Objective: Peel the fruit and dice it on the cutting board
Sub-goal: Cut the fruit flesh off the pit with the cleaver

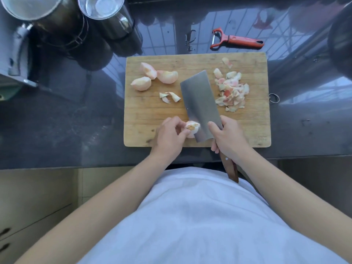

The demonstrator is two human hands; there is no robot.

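A wooden cutting board (253, 130) lies on the dark counter. My left hand (169, 138) pinches a peeled fruit wedge (192, 127) at the board's near edge. My right hand (228, 139) grips the cleaver (200, 103) by its wooden handle, forefinger along the blade, and the blade touches the wedge's right side. Three peeled wedges (152, 77) lie at the board's far left. A few small cut bits (169, 97) sit in the middle. A heap of pink peelings (231, 91) covers the right part.
A red peeler (236, 39) lies on the counter beyond the board. Metal pots and a glass jar (102, 8) stand at the far left. A dark pan edge (341, 40) shows at the right. The counter's front edge runs just below the board.
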